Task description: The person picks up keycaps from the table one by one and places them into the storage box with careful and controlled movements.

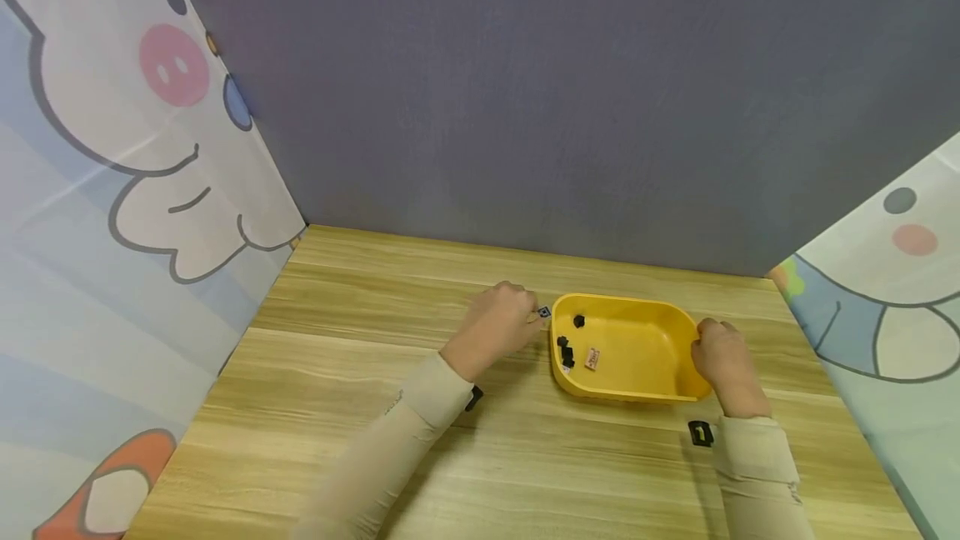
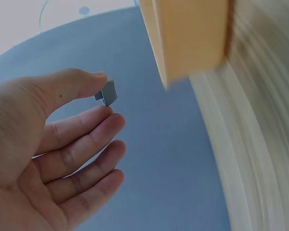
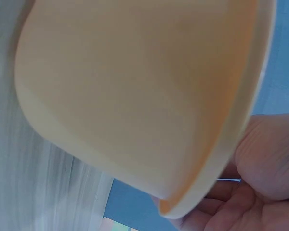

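Between thumb and index fingertip, my left hand pinches a small dark tile-like piece with a light pattern. In the left wrist view the piece looks grey and block-shaped, and the other fingers are loosely bent. It is just outside the left end of a yellow plastic tub. My right hand grips the tub's right rim, with the fingertips partly hidden by the tub in the right wrist view. Inside the tub lie several small black pieces and a pinkish printed tile.
The tub is on a wood-grain table. A dark grey panel rises along the far edge. Cartoon-printed sheets stand on the left and right sides. Small black devices sit by both wrists.
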Demonstrator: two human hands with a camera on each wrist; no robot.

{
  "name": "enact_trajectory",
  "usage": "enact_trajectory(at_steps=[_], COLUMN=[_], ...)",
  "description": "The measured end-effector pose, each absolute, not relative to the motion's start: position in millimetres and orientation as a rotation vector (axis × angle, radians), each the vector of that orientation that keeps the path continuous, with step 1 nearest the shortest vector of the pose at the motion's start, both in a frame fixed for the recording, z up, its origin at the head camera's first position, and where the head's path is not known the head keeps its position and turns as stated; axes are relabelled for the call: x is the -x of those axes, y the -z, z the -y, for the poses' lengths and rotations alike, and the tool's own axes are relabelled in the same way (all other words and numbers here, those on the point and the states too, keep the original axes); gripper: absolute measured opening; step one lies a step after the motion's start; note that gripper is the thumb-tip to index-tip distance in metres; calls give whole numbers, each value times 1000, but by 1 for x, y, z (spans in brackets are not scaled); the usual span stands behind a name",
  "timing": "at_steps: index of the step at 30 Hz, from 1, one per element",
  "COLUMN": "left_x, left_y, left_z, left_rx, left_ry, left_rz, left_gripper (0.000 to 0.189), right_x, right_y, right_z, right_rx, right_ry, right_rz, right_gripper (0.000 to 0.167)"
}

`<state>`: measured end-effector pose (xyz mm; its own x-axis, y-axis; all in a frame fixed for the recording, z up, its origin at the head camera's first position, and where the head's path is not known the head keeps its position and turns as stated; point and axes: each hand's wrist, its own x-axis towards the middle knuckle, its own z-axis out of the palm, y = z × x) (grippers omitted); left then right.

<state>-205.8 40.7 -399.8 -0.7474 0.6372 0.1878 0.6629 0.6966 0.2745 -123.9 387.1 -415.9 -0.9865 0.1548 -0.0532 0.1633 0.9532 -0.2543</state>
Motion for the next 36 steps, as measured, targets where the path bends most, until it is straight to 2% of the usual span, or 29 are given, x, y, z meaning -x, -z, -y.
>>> enact_trajectory(at_steps=[4,7,18,24,29,36], left_x=[201,197,185,185,186,192], left_y=[400,403,406,405,402,401], left_z=[-69,-86,-109,-103,-86,-47], left_rx=[1189,1260,1331,1348,1330,1211], left_ry=[479,475,449,476,540,646], left_rz=[2842,2835,2798,2772,2739,2710], left_gripper=[32,32,35,38,24,23], right_x=[124,124,126,126,126,125], right_y=[415,416,416,415,414,416], right_z=[-387,-387,-388,-389,-387,-387], right_rx=[-257,-262,-282,-269,-266,-269], right_ry=[407,403,425,426,427,426], right_rz=[-3067,-3055,-3033,-3022,-3025,-3041], right_gripper=[19,21,10,13,13,10])
